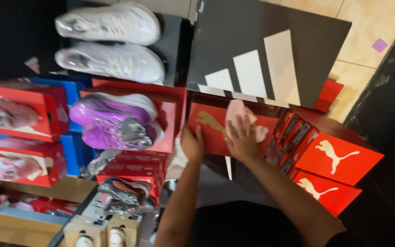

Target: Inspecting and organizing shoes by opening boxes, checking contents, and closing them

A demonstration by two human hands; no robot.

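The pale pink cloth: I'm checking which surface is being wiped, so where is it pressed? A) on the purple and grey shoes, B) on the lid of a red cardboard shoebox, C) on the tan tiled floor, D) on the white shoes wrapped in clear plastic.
B: the right hand presses the pale pink cloth flat on the lid of the red cardboard shoebox, whose near edge the left hand grips.

Your left hand (192,144) and right hand (241,137) are bare, no gloves or rings showing, forearms uncovered; you're wearing dark clothing below.
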